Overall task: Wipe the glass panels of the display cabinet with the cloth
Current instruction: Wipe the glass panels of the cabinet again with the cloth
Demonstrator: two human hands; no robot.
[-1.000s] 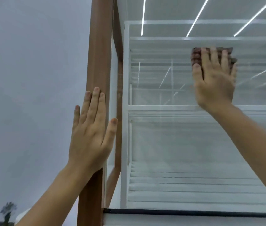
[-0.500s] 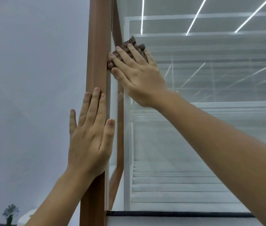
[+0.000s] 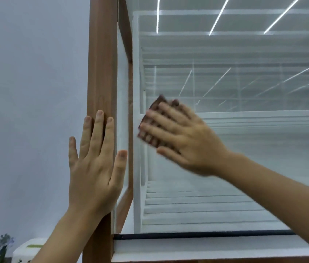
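Right hand (image 3: 186,141), fingers flat, presses brown cloth (image 3: 150,128) on glass panel (image 3: 244,158); left hand (image 3: 95,168) splayed on wooden post (image 3: 101,63). Risk: unpinched cloth slipping out, smearing.

A single head-worn wide-angle camera gives the only view, so no second view shares the scene. It sits very close to the display cabinet (image 3: 225,168), facing its front glass panel (image 3: 244,149) and tilted upward, so that the white slatted shelves (image 3: 206,205) inside are seen from below. The brown wooden corner post (image 3: 101,63) runs up the centre left of the frame, a plain wall (image 3: 26,92) fills the left, and both forearms enter from the bottom edge.
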